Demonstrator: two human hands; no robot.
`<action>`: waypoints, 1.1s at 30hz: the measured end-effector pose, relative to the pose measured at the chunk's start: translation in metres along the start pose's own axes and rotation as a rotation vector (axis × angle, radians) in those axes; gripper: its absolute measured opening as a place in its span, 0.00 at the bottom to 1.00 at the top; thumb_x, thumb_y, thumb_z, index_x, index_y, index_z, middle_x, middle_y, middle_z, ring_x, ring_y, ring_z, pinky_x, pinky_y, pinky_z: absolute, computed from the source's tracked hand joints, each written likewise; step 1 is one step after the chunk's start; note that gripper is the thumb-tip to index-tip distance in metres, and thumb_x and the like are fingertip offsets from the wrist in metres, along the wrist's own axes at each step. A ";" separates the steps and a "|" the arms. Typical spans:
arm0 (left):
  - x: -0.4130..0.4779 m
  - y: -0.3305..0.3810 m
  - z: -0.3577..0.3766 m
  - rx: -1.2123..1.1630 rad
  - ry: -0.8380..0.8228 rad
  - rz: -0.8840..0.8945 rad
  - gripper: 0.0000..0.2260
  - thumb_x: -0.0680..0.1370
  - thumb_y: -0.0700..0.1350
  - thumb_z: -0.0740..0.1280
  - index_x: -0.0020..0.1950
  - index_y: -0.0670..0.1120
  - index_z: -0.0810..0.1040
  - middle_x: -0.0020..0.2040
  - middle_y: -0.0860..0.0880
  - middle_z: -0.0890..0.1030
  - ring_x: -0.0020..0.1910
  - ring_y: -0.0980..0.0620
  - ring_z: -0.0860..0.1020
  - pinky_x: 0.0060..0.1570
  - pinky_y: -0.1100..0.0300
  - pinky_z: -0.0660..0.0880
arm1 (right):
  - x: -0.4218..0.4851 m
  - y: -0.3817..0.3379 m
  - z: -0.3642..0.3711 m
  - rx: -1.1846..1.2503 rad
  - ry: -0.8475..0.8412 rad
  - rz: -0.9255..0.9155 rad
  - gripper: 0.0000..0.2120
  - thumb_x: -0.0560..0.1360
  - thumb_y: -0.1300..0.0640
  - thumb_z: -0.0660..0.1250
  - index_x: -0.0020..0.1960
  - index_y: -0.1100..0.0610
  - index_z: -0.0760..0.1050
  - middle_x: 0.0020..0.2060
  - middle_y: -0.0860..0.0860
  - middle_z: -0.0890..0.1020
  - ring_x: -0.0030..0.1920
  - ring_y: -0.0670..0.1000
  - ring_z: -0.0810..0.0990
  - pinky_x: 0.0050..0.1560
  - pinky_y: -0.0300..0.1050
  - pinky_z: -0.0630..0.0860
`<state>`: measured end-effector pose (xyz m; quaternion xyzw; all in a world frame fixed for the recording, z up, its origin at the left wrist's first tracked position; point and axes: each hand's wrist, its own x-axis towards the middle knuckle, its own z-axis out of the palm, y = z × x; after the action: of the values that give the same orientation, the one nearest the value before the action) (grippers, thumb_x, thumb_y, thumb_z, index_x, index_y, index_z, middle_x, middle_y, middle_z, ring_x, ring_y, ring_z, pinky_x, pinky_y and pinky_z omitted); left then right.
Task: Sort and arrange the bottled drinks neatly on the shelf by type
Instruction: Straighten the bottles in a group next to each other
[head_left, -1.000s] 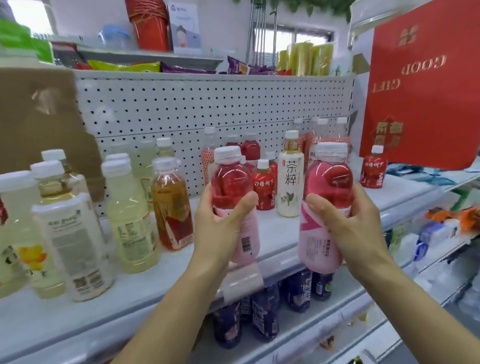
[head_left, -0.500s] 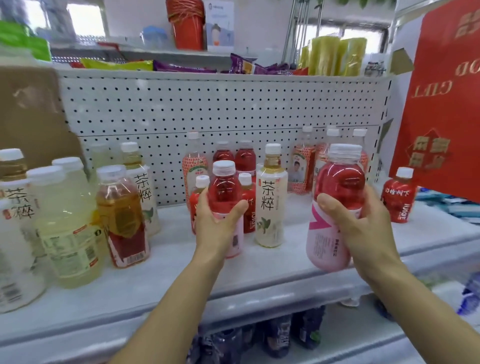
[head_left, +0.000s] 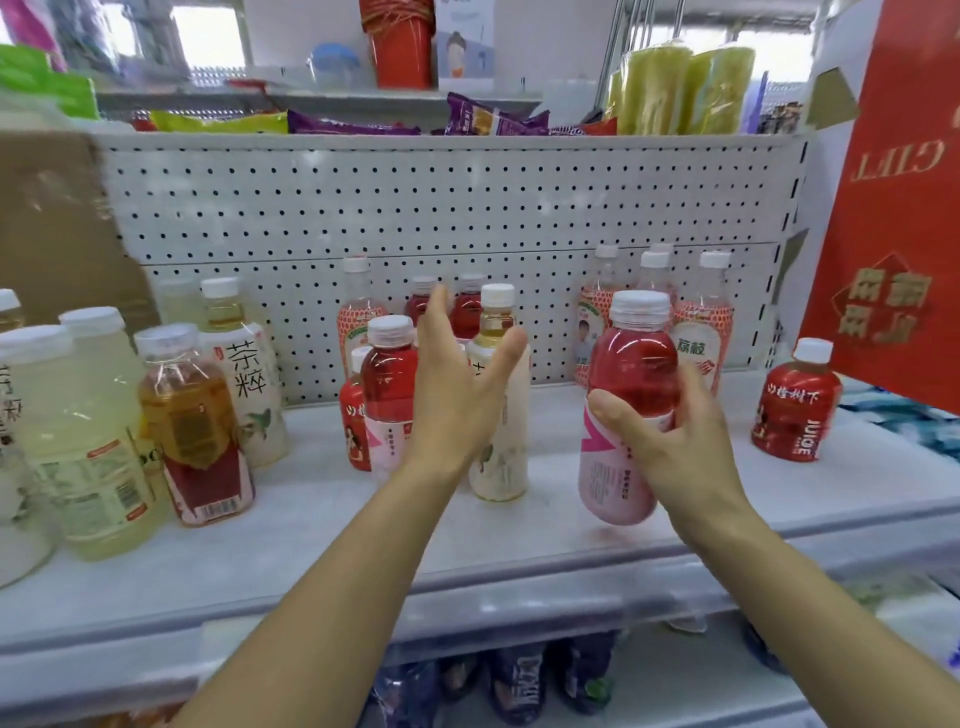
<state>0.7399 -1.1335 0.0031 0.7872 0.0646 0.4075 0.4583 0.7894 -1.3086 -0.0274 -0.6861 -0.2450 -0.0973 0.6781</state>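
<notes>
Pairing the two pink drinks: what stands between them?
Head view: a white tea bottle stands between them, with the open left hand in front of it.

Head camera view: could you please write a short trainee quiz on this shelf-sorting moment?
1. True or false: the left hand grips a bottle.
2. What does the right hand hold? A) the pink-labelled red drink bottle B) a green can C) a glass jar
3. What colour is the cap of the small red bottle standing alone at the far right of the shelf?
Key: 1 false; 2 A; 3 white.
</notes>
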 end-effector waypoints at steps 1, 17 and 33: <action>0.007 -0.002 0.004 -0.007 -0.043 -0.063 0.35 0.78 0.59 0.68 0.79 0.50 0.57 0.72 0.54 0.69 0.68 0.60 0.68 0.66 0.61 0.66 | 0.002 0.001 0.001 0.001 -0.007 -0.001 0.19 0.69 0.49 0.77 0.57 0.46 0.74 0.51 0.46 0.82 0.50 0.44 0.82 0.51 0.46 0.77; -0.032 0.000 -0.036 -0.098 -0.066 0.012 0.10 0.82 0.56 0.62 0.59 0.53 0.75 0.54 0.54 0.80 0.52 0.60 0.78 0.48 0.72 0.72 | 0.025 0.034 0.051 0.032 -0.129 0.057 0.29 0.69 0.47 0.77 0.64 0.41 0.66 0.52 0.39 0.79 0.51 0.43 0.78 0.46 0.39 0.71; -0.032 0.000 -0.091 0.043 -0.115 -0.045 0.14 0.79 0.61 0.64 0.60 0.57 0.80 0.55 0.57 0.82 0.54 0.59 0.79 0.50 0.57 0.76 | -0.013 -0.010 0.092 -0.035 -0.239 -0.319 0.36 0.70 0.36 0.70 0.73 0.46 0.62 0.62 0.43 0.76 0.64 0.43 0.74 0.65 0.43 0.71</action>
<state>0.6546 -1.0876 0.0072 0.8174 0.0646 0.3497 0.4532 0.7553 -1.2212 -0.0308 -0.6570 -0.4275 -0.1259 0.6081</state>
